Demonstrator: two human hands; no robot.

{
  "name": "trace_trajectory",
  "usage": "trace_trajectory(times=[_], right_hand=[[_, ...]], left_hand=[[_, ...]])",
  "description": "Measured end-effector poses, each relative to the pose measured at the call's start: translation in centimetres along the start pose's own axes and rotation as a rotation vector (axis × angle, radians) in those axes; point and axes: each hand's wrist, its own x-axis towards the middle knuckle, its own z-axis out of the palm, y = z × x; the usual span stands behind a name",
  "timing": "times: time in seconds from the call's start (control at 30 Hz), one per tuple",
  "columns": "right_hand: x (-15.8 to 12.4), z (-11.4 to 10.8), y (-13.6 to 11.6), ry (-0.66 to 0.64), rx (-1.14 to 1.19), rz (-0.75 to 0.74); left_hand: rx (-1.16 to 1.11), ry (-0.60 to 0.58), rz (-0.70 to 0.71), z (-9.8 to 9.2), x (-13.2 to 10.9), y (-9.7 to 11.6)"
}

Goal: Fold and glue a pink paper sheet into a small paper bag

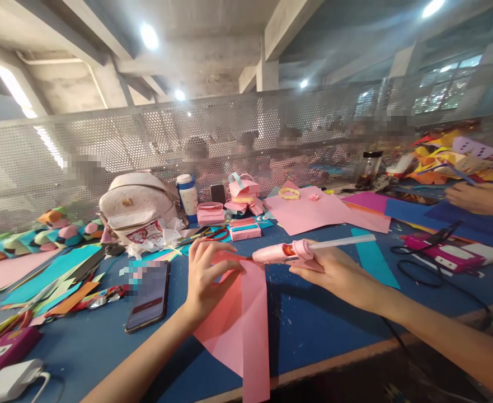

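My left hand point(206, 277) pinches the upper edge of a folded pink paper sheet point(244, 319) that lies on the blue table point(322, 330) and hangs over its front edge. My right hand point(334, 271) grips a pink hot glue gun point(286, 253) with a white glue stick point(342, 242) poking out of its back. The gun's nozzle points left and meets the paper's top edge right by my left fingertips.
A phone point(149, 296) lies left of my left hand. Behind are a pale backpack point(135, 204), a bottle point(187, 196), small pink paper boxes point(242, 210), red scissors point(216, 234) and coloured paper sheets. Another person's hand point(477, 198) works at the far right. Power strips point(447, 254) and cables lie right.
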Motion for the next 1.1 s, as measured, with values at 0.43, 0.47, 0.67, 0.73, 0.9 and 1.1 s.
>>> trace_trajectory(times=[0.43, 0.47, 0.67, 0.73, 0.9, 1.1], right_hand=[[-0.10, -0.11, 0.07, 0.003, -0.094, 0.004], [-0.11, -0.09, 0.09, 0.004, -0.094, 0.006], [-0.20, -0.08, 0.34, -0.025, -0.021, -0.002], [-0.27, -0.16, 0.35, -0.041, 0.003, -0.011], [-0.49, -0.35, -0.03, -0.033, -0.037, -0.005], [-0.70, -0.48, 0.10, -0.031, -0.075, 0.016]], left_hand=[[0.000, 0.007, 0.002, -0.18, 0.24, 0.21], [0.002, 0.008, 0.001, -0.17, 0.23, 0.21], [0.009, 0.006, -0.001, -0.21, 0.07, 0.14], [0.011, 0.002, -0.002, -0.24, 0.08, 0.15], [0.012, 0.010, 0.004, -0.26, 0.25, 0.23], [0.015, 0.009, 0.001, -0.30, 0.34, 0.36]])
